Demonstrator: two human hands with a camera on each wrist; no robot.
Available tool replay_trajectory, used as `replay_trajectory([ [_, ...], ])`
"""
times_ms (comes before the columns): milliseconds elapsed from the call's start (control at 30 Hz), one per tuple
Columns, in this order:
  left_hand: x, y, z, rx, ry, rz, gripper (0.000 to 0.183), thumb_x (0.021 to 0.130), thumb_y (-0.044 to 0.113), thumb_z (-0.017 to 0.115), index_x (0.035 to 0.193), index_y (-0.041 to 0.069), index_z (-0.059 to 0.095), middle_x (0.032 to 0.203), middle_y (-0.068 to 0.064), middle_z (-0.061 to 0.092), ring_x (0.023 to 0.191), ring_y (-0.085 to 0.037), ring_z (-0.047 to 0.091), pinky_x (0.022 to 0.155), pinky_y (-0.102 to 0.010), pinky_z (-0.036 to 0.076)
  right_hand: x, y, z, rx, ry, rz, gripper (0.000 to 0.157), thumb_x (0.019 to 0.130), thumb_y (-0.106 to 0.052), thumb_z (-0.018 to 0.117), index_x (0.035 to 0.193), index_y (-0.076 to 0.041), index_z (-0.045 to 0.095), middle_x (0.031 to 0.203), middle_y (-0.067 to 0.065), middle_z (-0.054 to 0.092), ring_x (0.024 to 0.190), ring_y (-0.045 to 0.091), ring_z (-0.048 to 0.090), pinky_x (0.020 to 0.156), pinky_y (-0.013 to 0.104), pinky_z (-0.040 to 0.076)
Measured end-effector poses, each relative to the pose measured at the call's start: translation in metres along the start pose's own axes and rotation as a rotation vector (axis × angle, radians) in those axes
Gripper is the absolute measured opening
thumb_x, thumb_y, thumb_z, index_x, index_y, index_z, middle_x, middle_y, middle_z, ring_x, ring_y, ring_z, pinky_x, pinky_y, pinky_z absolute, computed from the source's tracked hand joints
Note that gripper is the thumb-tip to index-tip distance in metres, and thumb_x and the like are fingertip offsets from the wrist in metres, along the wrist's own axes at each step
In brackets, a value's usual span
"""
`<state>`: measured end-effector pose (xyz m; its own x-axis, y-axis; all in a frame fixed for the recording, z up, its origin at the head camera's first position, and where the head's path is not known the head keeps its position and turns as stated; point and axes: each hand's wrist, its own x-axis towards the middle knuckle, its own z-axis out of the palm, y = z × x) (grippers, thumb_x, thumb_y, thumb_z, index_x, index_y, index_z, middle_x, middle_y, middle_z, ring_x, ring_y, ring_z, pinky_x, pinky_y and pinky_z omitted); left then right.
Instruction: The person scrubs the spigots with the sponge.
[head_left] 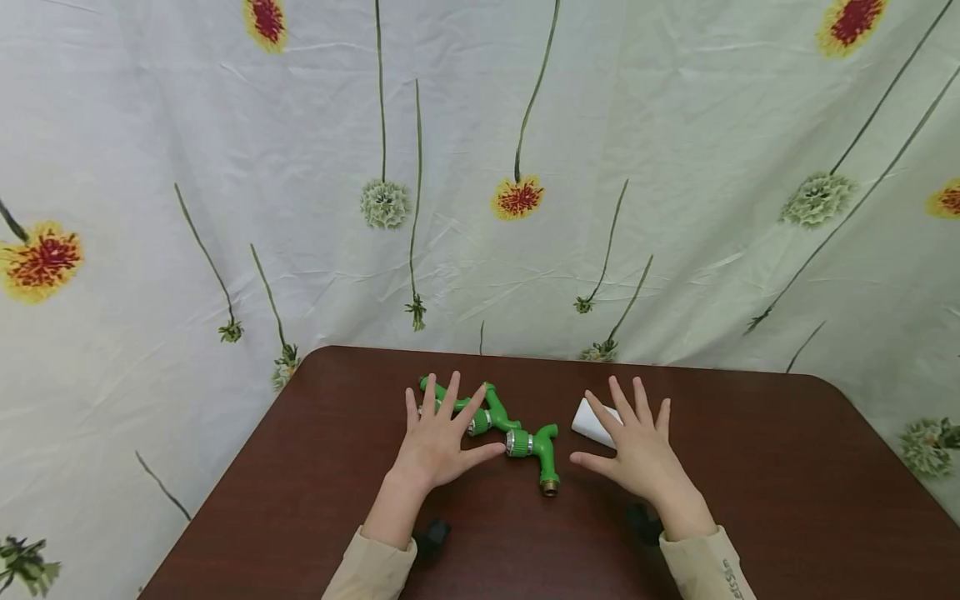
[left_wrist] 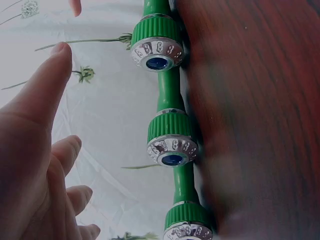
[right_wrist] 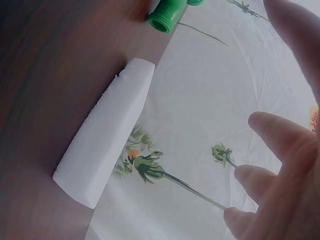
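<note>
Three green taps with ribbed, silver-rimmed knobs lie on the brown table: the nearest tap (head_left: 546,457), a middle tap (head_left: 498,410) and a far tap (head_left: 430,385) partly hidden by fingers. In the left wrist view their knobs (left_wrist: 170,127) line up in a row. My left hand (head_left: 433,450) hovers over the table, fingers spread, thumb close to the nearest tap's knob. Also spread and holding nothing, my right hand (head_left: 641,454) is just in front of a white block (head_left: 592,423), covering part of it. The right wrist view shows the block (right_wrist: 107,135) apart from the fingers.
The dark brown wooden table (head_left: 300,483) has rounded far corners. Behind it hangs a pale cloth (head_left: 465,242) printed with flowers. Dark objects (head_left: 432,537) show beneath both wrists.
</note>
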<state>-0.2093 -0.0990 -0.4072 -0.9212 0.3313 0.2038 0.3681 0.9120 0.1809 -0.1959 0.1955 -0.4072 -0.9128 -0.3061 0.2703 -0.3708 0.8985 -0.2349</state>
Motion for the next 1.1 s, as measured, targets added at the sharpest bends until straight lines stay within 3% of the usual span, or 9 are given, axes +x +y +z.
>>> replay_trajectory([
  [767,-0.0004,0.0013,-0.0011,0.003,-0.027,-0.012,0.085,0.081,0.073,0.047,0.150,0.027,0.026,0.155,-0.014,0.011,0.139,-0.044,-0.001,0.106,-0.064,-0.003,-0.0004,0.0011,0.0021,-0.005,0.016,-0.006,0.089,0.076,-0.063,0.065,0.146,-0.018,0.036,0.154,0.019,0.014,0.140,0.041,-0.005,0.100,0.072,-0.002],
  [1100,0.0002,-0.0003,-0.0005,0.005,-0.020,-0.016,0.086,0.080,0.074,0.047,0.150,0.028,0.025,0.155,-0.014,0.012,0.139,-0.044,-0.002,0.106,-0.064,-0.004,0.0000,0.0016,-0.0010,0.015,-0.011,0.010,0.089,0.077,-0.062,0.064,0.147,-0.016,0.034,0.154,0.020,0.012,0.140,0.042,-0.006,0.100,0.071,-0.006],
])
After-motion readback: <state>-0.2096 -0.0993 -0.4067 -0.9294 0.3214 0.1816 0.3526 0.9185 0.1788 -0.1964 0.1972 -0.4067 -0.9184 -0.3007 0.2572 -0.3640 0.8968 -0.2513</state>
